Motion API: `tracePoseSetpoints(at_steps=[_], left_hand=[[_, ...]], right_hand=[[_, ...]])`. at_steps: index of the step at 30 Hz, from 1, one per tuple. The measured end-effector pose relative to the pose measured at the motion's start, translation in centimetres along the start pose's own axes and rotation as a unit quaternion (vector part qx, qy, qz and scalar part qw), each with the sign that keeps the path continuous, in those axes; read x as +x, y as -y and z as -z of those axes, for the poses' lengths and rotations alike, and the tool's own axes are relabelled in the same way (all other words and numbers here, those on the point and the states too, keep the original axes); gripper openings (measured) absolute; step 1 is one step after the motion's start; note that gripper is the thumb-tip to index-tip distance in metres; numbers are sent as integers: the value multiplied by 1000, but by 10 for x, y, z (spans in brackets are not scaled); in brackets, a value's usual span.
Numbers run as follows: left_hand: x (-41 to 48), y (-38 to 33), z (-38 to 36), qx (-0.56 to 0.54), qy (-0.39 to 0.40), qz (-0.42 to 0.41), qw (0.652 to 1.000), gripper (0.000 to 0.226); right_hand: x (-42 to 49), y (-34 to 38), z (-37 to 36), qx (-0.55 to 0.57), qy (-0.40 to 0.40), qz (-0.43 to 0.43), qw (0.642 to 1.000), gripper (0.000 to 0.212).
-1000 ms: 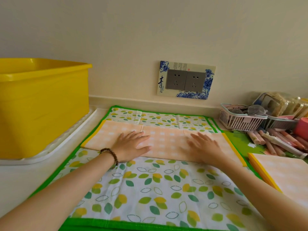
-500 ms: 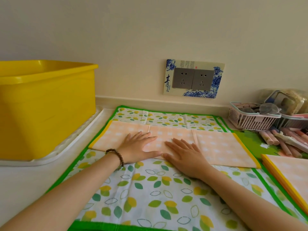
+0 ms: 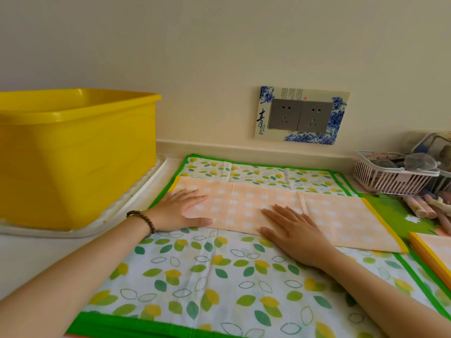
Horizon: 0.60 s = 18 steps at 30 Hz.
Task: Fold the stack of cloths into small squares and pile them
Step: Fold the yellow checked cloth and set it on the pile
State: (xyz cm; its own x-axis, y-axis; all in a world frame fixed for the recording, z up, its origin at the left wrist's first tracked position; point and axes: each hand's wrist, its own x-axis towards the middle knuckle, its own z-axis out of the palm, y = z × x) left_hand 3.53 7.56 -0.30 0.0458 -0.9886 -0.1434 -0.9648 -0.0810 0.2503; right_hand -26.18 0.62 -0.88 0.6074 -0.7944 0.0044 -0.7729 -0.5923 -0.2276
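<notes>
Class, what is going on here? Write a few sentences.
A person is folding cloths. The left hand and right hand lie flat on a peach checked cloth, folded into a long strip over a spread leaf-print cloth: left near its left end, right near the middle. At the right edge sit folded peach cloths.

Reaches forward with both bare arms, the left forearm [image 3: 73, 272] from the lower left, the right forearm [image 3: 380, 293] from the lower right. Lays the left hand [image 3: 181, 211] palm down, fingers straight and close together, pointing away and rightward, thumb spread on the near side. Lays the right hand [image 3: 295, 232] flat likewise, fingers straight, slightly fanned, angled away and leftward, thumb out toward the other hand. Holds the two hands apart, wrists low.
</notes>
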Motion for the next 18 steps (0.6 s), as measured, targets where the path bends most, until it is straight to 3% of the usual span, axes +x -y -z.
tracePoseSetpoints(at_steps=[4, 7, 9, 12, 18], left_hand=[[0, -6, 15, 6, 43, 6, 999, 120], [7, -21, 36, -12, 78, 26, 997, 115], [19, -39, 42, -40, 44, 6, 998, 98], [44, -70, 40, -73, -15, -54, 996, 74], [101, -111, 24, -64, -12, -86, 994, 69]], right_hand=[[0, 1, 1, 20, -5, -1, 1000, 65], [3, -5, 11, 111, -11, -3, 994, 53], [3, -17, 21, 173, -30, -27, 984, 46], [3, -39, 27, 147, -94, -65, 983, 48], [4, -50, 22, 111, -101, -73, 986, 56]])
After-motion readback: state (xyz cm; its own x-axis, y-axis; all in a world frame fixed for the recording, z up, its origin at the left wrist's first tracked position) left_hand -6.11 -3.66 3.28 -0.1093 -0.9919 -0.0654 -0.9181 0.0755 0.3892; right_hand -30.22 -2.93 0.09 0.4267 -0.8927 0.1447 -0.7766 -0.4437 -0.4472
